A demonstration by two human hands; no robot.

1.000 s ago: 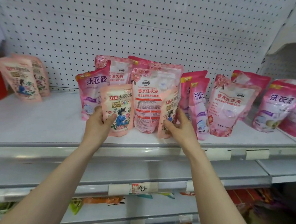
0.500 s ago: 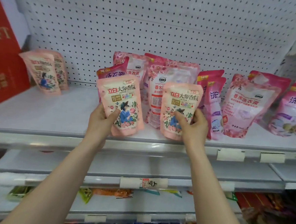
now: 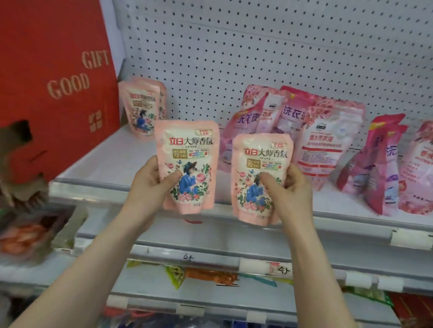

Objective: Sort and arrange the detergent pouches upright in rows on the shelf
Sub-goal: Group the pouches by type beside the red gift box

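Forearms were raised forward, side by side, wrists bent slightly inward. Left hand (image 3: pixel 152 182) was wrapped round a peach pouch (image 3: pixel 189 149), thumb laid across its front. Right hand (image 3: pixel 290 194) was wrapped round a second peach pouch (image 3: pixel 261 154), thumb laid likewise, fingers curled behind.

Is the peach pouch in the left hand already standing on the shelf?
No: the left hand grips the peach pouch upright, its bottom below the shelf surface.
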